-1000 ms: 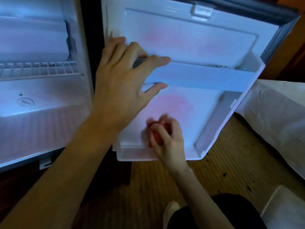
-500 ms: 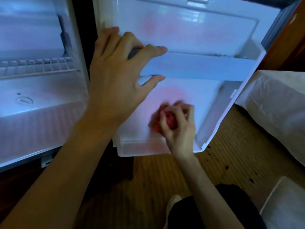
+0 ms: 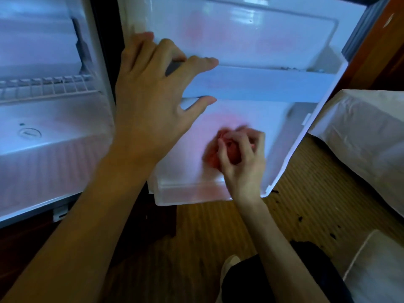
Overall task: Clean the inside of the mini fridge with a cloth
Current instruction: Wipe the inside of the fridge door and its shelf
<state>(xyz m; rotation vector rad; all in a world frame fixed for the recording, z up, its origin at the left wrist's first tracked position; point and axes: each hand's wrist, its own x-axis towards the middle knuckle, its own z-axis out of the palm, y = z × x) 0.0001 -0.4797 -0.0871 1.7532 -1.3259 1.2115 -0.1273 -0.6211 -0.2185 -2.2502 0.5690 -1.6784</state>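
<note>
The mini fridge (image 3: 43,149) stands open with its door (image 3: 251,40) swung wide toward the right, the white inner lining facing up at the person crouched before it. The left hand (image 3: 150,101) is spread across the hinge side of the door, its fingers hooked over the top edge of the door shelf rail (image 3: 262,87) and its thumb lying under that rail, so the hand pinches the rail between them. Lower down, in the bottom bay of the door, the right hand (image 3: 242,158) has its fingers curled round a bunched red cloth (image 3: 215,149), which is pressed against the lining just below the rail and a little above the bottom lip of the door. The cloth shows mostly at the left of the right hand's fingers, blurred, with a pink tint on the white plastic around it. The two hands are apart, the left above and to the left of the cloth, the rail between them. Inside the cabinet at the left there is a wire shelf (image 3: 48,88) and a round dial (image 3: 29,133) on the ledge beneath it. A wooden floor (image 3: 306,215) lies under the door, and white bedding (image 3: 360,132) sits at the right.
</note>
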